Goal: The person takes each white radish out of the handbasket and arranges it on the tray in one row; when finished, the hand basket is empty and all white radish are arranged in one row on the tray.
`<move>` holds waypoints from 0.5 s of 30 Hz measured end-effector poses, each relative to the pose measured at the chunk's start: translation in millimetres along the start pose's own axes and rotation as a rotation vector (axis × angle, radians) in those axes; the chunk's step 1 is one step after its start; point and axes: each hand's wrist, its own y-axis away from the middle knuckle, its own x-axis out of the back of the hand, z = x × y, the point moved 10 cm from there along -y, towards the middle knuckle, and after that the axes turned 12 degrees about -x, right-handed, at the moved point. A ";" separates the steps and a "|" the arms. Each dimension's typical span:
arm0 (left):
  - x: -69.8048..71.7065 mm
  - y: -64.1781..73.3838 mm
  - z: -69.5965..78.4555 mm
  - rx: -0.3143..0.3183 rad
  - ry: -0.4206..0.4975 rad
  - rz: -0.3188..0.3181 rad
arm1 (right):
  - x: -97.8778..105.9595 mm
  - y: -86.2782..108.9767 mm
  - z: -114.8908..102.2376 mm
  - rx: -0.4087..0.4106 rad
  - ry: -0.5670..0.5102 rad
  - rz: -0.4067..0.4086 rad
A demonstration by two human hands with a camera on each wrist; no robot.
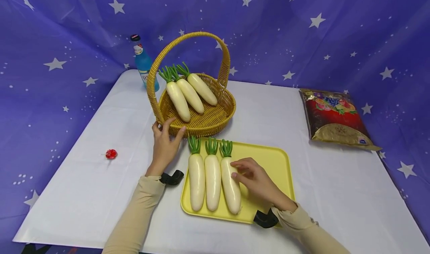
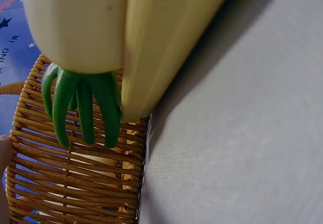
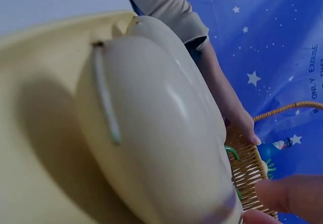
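Lying well to the left of the yellow tray [image 1: 273, 160] is a red candy [image 1: 111, 154]. A blue bottle [image 1: 143, 63] stands beyond the tray, off to its far left. The left hand [image 1: 165, 146] is just past the tray's far left corner, bent fingers at the rim of the wicker basket [image 1: 205, 130]; I cannot tell whether it grips that rim or merely rests there. The basket sits just beyond the tray's far edge, toward its left half, with three white radishes [image 1: 178, 101] inside, leaves at the rim farthest from the tray.

Three more lie side by side in the tray's left half: the left radish [image 1: 196, 183], the middle radish [image 1: 213, 183] and the right radish [image 1: 231, 190]. All run from near edge to far edge, leaves toward the basket; the right radish slants a little, its blunt tip swung toward the tray's right side. The right hand [image 1: 256, 181], over the tray, is the nearer one to it: just right of its upper body, reaching across its long axis from the tray's near right. Thumb and fingers are parted, clasping nothing; whether their tips touch the radish is hard to tell. A printed pouch [image 1: 336, 121] lies to the tray's right, farther back.
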 end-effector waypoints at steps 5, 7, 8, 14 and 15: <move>-1.4 0.5 -2.0 0.000 -0.002 -0.005 | 2.0 -7.7 -8.1 0.028 -0.011 0.032; -1.3 0.6 -2.3 -0.002 -0.004 -0.004 | 2.2 -11.8 -12.2 0.030 -0.013 0.033; -1.1 0.6 -2.4 -0.003 -0.006 -0.002 | 2.3 -14.2 -14.7 0.032 -0.017 0.029; 0.2 0.4 -2.3 -0.008 -0.009 0.009 | 6.6 -36.7 -41.0 0.080 -0.136 0.004; 0.0 0.4 -2.0 -0.009 -0.008 0.011 | 8.0 -41.8 -46.9 0.101 -0.164 0.008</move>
